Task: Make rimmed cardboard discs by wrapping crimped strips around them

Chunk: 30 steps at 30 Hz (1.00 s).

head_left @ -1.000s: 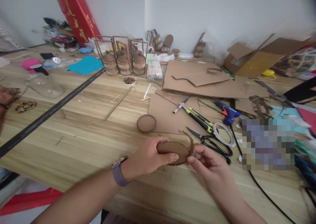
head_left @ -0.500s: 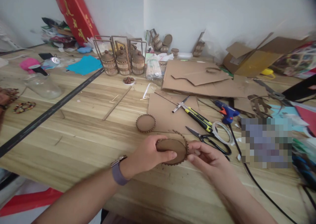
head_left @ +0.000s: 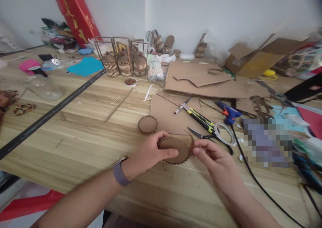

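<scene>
A round brown cardboard disc (head_left: 174,147) is gripped in my left hand (head_left: 151,151), thumb on its face and fingers around the far-left rim. A corrugated cardboard strip (head_left: 192,143) runs along the disc's edge, its loose end sticking up on the right. My right hand (head_left: 211,154) pinches that strip between thumb and fingers at the right rim. Just beyond, on the table, sits a similar disc with a ridged edge (head_left: 148,124). Black scissors (head_left: 210,137) and a roll of tape (head_left: 224,133) lie beyond my right hand.
A yellow-black utility knife (head_left: 201,119) rests on a cardboard sheet (head_left: 163,110). The blue glue gun (head_left: 228,112) trails a black cable (head_left: 245,157) down the right side. Small lidded baskets (head_left: 125,65) stand at the back. A co-worker's hand (head_left: 5,99) shows at far left.
The loose end of the strip has been drawn outward from the disc's right edge by my right hand. The disc is slightly higher in view and still in my left hand.
</scene>
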Each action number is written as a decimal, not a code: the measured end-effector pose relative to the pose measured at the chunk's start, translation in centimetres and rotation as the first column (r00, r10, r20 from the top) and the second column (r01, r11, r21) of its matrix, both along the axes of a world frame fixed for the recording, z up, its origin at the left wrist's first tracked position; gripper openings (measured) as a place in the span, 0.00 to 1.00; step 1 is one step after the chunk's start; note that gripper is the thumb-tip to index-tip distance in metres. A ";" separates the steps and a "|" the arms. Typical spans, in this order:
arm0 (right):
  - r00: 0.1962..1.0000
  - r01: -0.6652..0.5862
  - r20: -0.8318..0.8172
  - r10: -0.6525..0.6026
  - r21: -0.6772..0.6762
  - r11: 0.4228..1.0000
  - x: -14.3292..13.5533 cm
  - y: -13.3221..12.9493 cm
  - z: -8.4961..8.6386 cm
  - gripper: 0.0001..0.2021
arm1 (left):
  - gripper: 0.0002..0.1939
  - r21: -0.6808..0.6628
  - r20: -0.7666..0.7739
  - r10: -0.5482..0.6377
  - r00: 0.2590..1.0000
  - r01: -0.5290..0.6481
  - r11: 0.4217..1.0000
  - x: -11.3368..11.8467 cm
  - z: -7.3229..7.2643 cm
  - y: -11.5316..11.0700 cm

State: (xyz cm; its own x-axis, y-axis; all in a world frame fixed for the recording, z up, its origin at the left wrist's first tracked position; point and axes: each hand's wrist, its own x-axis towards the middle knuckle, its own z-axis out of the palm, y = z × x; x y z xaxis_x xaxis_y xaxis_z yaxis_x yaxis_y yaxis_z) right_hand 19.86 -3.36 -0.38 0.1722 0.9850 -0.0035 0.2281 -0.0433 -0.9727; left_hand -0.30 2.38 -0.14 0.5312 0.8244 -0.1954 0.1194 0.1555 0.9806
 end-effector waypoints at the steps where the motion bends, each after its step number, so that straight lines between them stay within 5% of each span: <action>1: 1.000 0.001 0.001 -0.001 -0.002 1.000 -0.1 0.0 0.0 0.17 | 0.20 -0.023 0.024 0.006 1.000 -0.006 1.000 0.1 -0.1 0.0; 6: 1.000 -0.008 0.006 0.008 -0.001 1.000 -0.3 -0.1 -0.3 0.15 | 0.18 0.026 0.016 0.010 1.000 -0.010 1.000 0.2 -0.4 -0.3; 14: 0.999 -0.049 0.016 0.048 0.049 0.998 -0.2 -0.3 -0.3 0.16 | 0.15 0.157 -0.202 -0.030 0.979 0.062 0.986 0.1 -0.3 -0.5; 30: 0.974 0.023 -0.227 -0.023 -0.004 1.000 0.5 -0.7 -1.3 0.14 | 0.14 0.194 -0.151 -0.083 0.985 0.112 0.975 -0.4 0.7 -0.2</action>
State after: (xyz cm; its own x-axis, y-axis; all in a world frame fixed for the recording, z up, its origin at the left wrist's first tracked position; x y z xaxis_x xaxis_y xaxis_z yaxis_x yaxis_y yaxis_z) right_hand 20.31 -4.08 -1.66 0.1897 0.9807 -0.0462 0.0006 -0.0472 -0.9989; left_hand -0.71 2.19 0.59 0.5901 0.7998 -0.1101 0.2637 -0.0621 0.9626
